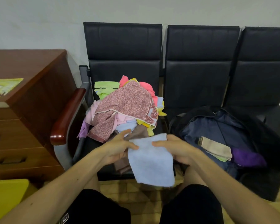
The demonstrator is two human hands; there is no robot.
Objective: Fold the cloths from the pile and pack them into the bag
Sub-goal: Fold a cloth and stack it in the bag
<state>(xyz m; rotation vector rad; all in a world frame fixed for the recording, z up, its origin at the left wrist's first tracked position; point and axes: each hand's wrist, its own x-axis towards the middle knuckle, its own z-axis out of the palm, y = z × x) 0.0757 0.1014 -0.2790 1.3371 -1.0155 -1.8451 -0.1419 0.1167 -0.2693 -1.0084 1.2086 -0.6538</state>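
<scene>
Left hand (120,147) pinches light-blue cloth (152,160) top edge | right hand (173,148) grips opposite edge | cloth hangs

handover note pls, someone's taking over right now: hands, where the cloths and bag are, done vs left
Left hand: pinches the left side of the light blue cloth.
Right hand: grips its right side; the cloth hangs between the knees, in front of the seats.
Pile: unfolded cloths heaped on the left seat, a pink patterned one on top.
Bag: open on the middle seat, right of the pile.
Done: a beige folded cloth and a purple cloth lie in the bag.
Left: finish folding the blue cloth, pack it, then work through the pile.
</scene>
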